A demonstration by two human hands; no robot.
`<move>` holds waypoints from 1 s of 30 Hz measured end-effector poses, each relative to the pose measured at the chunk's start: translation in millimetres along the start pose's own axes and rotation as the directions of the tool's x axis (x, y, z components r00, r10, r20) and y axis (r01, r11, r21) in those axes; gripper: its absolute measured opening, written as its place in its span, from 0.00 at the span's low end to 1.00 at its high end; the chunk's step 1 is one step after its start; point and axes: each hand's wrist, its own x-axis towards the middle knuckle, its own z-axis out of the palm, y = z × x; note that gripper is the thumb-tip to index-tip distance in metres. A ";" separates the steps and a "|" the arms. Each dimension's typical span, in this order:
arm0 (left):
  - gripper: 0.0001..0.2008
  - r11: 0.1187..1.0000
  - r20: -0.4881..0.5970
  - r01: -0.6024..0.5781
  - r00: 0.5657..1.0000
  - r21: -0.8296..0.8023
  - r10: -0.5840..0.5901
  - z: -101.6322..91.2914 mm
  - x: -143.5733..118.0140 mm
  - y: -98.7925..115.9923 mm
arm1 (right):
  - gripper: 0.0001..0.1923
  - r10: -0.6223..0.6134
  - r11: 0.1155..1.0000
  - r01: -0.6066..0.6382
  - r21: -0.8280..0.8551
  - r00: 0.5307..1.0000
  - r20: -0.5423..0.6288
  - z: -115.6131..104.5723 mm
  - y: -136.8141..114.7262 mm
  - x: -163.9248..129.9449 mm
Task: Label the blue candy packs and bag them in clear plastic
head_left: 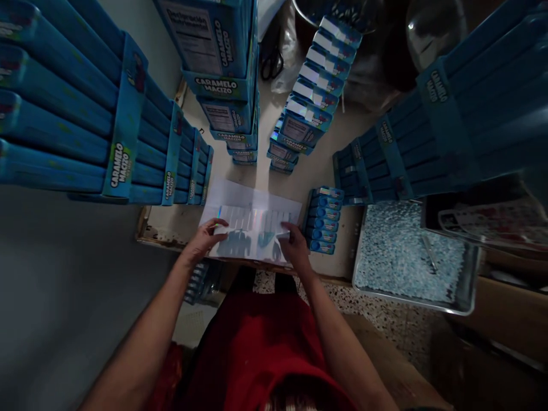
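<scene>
The white paper sheet of shiny holographic stickers (252, 220) lies flat, long axis nine-to-three. Left hand (205, 238) presses its seven-o'clock corner with spread fingers; right hand (293, 242) pinches its five-o'clock edge.

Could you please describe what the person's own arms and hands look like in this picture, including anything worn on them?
Both arms are bare from above the elbow down to the wrist, with no sleeves in view. The left hand and the right hand are ungloved, and no watch, bracelet or ring can be made out in the dim light. A red garment covers the person's body between the arms.
</scene>
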 end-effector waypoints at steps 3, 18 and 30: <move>0.30 0.993 0.121 0.115 0.986 0.031 -0.118 -16.2 -16.7 26.2 | 0.23 0.115 0.959 -0.172 0.227 0.963 0.244 -20.5 -12.5 -5.6; 0.32 0.986 -0.013 0.111 0.994 -0.125 -0.113 0.2 -88.1 66.8 | 0.31 0.191 0.907 -0.233 0.352 0.970 0.150 -44.3 -51.6 -37.7; 0.12 0.889 -0.181 -0.213 0.935 0.405 0.307 11.5 -109.0 66.1 | 0.12 -0.049 0.972 0.058 -0.227 0.998 0.043 -46.8 -100.0 -49.0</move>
